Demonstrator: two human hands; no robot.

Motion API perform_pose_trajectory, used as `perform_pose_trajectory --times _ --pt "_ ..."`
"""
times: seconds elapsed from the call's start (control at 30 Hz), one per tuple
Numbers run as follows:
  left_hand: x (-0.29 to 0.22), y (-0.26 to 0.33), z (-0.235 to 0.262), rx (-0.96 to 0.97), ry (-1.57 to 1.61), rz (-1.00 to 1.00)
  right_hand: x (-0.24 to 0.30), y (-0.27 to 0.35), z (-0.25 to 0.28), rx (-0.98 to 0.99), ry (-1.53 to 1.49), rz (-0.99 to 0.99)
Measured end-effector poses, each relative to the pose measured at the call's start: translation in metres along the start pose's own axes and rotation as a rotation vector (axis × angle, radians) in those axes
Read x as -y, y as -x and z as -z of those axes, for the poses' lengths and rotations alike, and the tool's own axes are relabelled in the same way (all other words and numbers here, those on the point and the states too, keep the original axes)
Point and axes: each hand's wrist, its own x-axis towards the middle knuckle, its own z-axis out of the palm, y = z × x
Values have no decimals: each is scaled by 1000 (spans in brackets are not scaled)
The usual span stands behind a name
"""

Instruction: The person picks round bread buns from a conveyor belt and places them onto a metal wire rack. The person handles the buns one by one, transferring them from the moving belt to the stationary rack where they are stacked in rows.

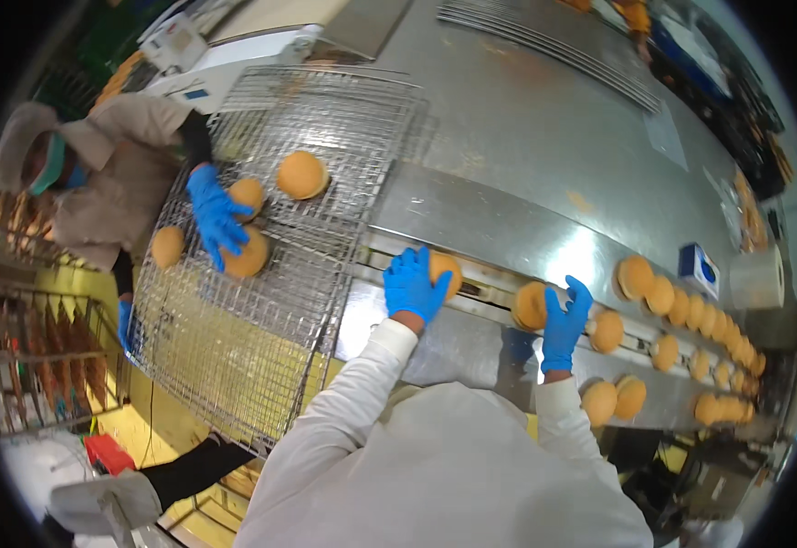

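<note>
My left hand, in a blue glove, grips a round golden bun at the near end of a narrow conveyor. Its thumb and fingers sit against the bun's left side. My right hand, also gloved in blue, is over the conveyor with its fingers apart. Just left of it is another bun, close to the thumb; whether they touch is hard to tell. A further bun rests on the belt right of that hand.
Left of the conveyor lies a wire rack with several buns. A co-worker's blue-gloved hand reaches onto them. More buns line both sides of the conveyor toward the right. A blue and white box stands beside a white roll.
</note>
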Motion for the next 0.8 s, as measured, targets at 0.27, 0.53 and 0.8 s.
perform_pose_trajectory --times 0.27,0.53,0.8 --pt "89 1 94 -656 142 -65 141 -35 -161 560 -471 114" --pt "235 -42 154 -576 233 393 239 -37 -400 617 385 470" --pt "257 -57 205 -447 1337 136 254 8 -327 849 -197 -48"
